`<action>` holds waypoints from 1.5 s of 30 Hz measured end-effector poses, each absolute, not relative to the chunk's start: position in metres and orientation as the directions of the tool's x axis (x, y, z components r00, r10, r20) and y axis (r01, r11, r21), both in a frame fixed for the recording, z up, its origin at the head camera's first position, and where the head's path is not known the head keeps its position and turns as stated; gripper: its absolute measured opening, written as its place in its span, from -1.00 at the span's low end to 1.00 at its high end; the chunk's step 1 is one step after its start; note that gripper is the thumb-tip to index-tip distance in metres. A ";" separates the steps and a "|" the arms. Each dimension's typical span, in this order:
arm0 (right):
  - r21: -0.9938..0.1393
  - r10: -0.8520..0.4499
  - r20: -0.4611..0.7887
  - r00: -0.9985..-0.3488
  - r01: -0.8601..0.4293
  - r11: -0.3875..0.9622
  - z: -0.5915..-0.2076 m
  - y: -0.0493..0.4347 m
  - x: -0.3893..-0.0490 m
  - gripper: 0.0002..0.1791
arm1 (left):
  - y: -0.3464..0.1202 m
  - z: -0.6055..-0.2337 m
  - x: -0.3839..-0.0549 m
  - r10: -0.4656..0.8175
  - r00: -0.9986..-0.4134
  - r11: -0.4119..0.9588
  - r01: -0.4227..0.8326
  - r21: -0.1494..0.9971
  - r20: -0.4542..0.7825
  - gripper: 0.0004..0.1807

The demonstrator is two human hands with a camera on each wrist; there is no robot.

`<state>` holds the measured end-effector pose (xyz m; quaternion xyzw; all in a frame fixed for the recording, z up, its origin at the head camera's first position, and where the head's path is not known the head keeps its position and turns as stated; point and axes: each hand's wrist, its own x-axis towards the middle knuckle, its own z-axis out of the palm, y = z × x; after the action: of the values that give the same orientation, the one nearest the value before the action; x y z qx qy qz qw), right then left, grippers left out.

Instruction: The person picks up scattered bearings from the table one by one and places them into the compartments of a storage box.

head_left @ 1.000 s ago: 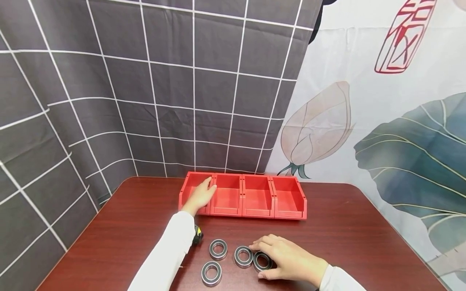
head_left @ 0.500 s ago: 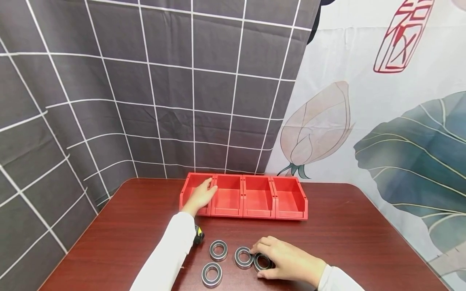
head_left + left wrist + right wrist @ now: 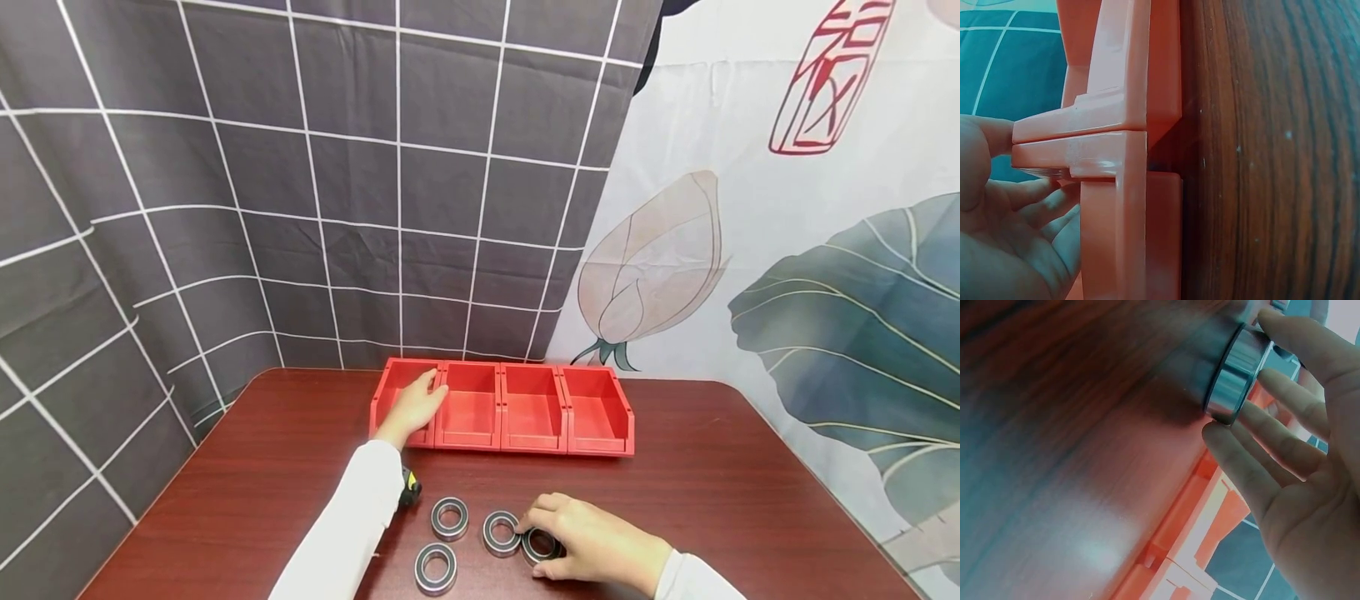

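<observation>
At the leftmost of the joined red bins [image 3: 468,435], my left hand [image 3: 415,408] reaches over the side wall. The left wrist view shows thumb and fingers on opposite sides of the doubled wall [image 3: 1072,134] where two bins meet, gripping it. My right hand [image 3: 600,533] holds a steel ball bearing [image 3: 1238,375] low at the wooden table, thumb on one side and fingertips on the other. Close to its left lies a second bearing [image 3: 487,533]. Two more bearings, one farther back [image 3: 437,518] and one nearer [image 3: 420,569], lie flat farther left.
A black object with a yellow mark [image 3: 410,487] shows beside the left sleeve [image 3: 348,508], which partly hides it. The bins stand near the back edge of the dark red table [image 3: 690,467]. Behind hangs a grey checked cloth [image 3: 442,258].
</observation>
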<state>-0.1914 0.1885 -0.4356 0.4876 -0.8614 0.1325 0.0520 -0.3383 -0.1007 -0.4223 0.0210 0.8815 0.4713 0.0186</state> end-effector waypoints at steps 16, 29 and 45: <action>-0.163 -0.801 0.206 -0.562 -0.827 0.538 -0.434 0.190 -0.190 -0.58 | -0.100 -0.420 -0.337 0.050 -0.999 0.583 0.019 0.812 -0.013 -0.30; -0.108 -0.810 0.243 -0.533 -0.845 0.523 -0.438 0.189 -0.190 -0.61 | -0.104 -0.424 -0.337 0.063 -0.998 0.562 0.020 0.827 -0.019 -0.29; -0.097 -0.801 0.330 -0.499 -0.862 0.497 -0.433 0.193 -0.194 -0.65 | -0.104 -0.426 -0.339 0.089 -0.996 0.579 0.044 0.814 -0.009 -0.31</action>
<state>-0.1935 0.1932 -0.4331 0.4855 -0.8566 0.1253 0.1213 -0.3391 -0.1041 -0.4261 0.0373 0.8882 0.4572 0.0245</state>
